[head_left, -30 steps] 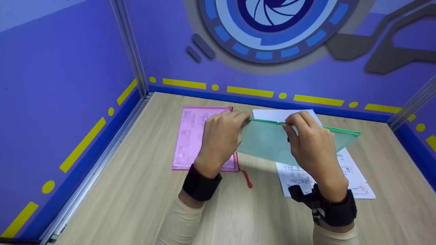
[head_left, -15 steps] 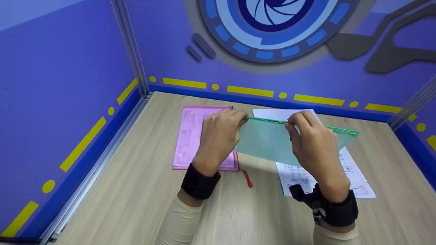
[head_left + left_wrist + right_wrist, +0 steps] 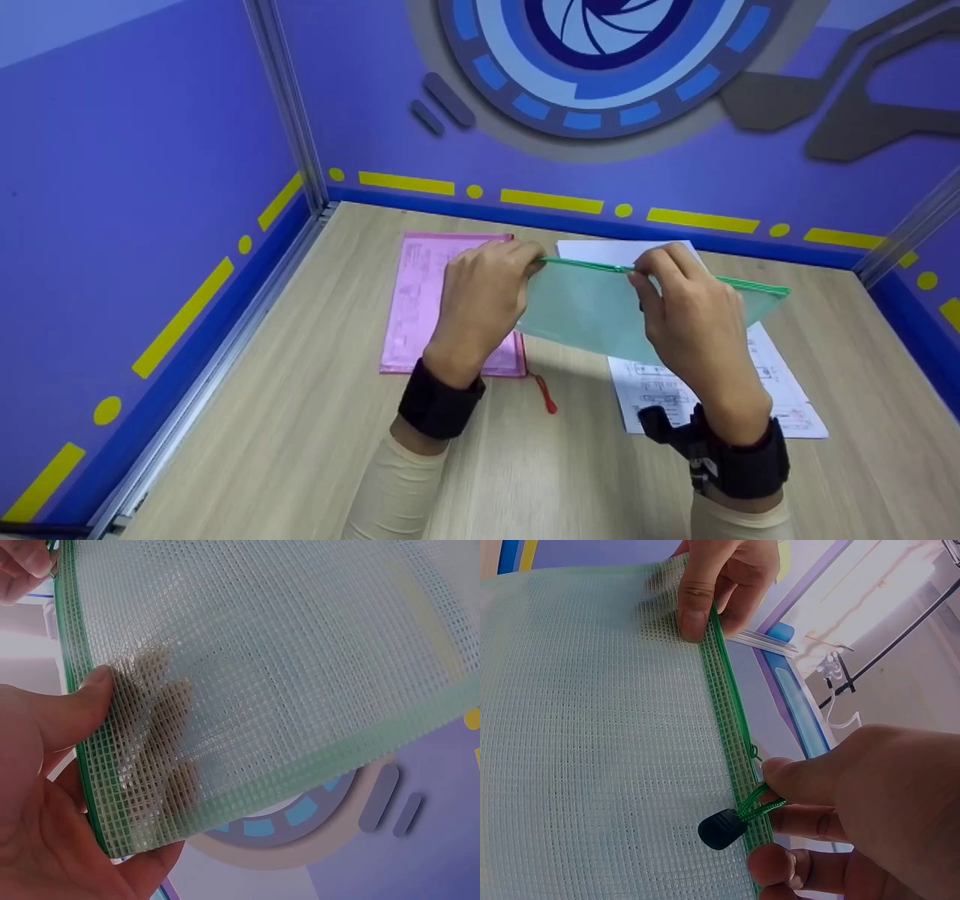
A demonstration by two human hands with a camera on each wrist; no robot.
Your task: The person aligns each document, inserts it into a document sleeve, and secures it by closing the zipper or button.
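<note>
Pinching green pouch [image 3: 592, 307] corner, left hand [image 3: 484, 300], right hand [image 3: 694, 322] on zipper cord [image 3: 761, 804]

Green mesh zip pouch [image 3: 592, 307] held aloft, seemingly part-unzipped.

Left hand [image 3: 484, 300] and right hand [image 3: 694, 322] raised, fingers pinching.

The head view looks forward and down from above onto the wooden table [image 3: 300, 420], taking in both forearms and the purple booth walls behind. The left wrist view sits very close under the green mesh pouch [image 3: 285, 667], facing up through it toward the wall. The right wrist view looks from just behind the right hand [image 3: 855, 802] along the pouch's zipper edge [image 3: 731, 727]. All 3 views share the pouch; the right wrist view also catches the left hand [image 3: 720, 581]
</note>
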